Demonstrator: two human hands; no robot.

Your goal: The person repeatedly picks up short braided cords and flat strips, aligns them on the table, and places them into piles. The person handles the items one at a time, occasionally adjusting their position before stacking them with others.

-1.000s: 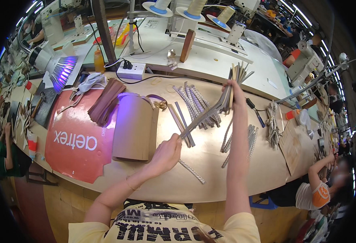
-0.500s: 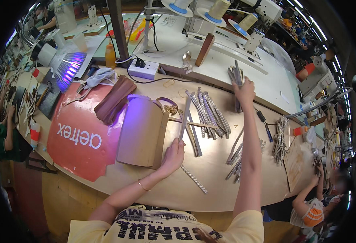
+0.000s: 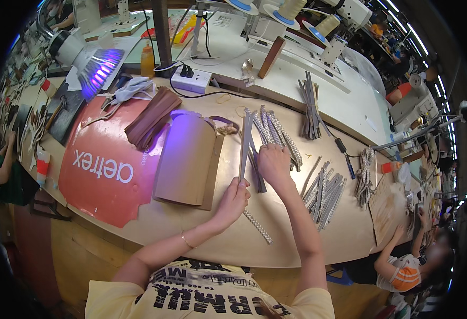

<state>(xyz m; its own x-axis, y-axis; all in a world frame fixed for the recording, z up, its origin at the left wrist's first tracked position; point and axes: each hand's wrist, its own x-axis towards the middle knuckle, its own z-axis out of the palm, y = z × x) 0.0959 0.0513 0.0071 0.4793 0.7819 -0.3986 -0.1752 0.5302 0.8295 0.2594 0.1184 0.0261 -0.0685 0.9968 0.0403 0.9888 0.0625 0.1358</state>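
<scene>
My left hand (image 3: pixel 233 199) is closed on a long flat grey strip (image 3: pixel 245 141) that points away from me. Below that hand, a single silvery braided strip (image 3: pixel 258 227) lies on the table. My right hand (image 3: pixel 274 164) is curled closed at the near end of a fanned pile of braided strips (image 3: pixel 272 126); what its fingers hold is hidden. Between the two hands are a few darker grey strips (image 3: pixel 258 178). A second group of braided strips (image 3: pixel 326 194) lies right of my right hand. Farther off, a bundle of flat grey strips (image 3: pixel 310 109) rests across the white table's edge.
A brown board piece (image 3: pixel 185 159), a stack of brown strips (image 3: pixel 151 117) and a red sheet (image 3: pixel 106 170) lie left. A lit lamp (image 3: pixel 100 69) hangs over them. A power strip (image 3: pixel 191 80), sewing machine (image 3: pixel 334 50), corded pen-like tool (image 3: pixel 348 162) and tied cord bundle (image 3: pixel 365 173) surround the work.
My right hand has left the grey bundle at the white table's edge and come back, nearer and left, to the braided pile. The left hand keeps its strip, almost in place.
</scene>
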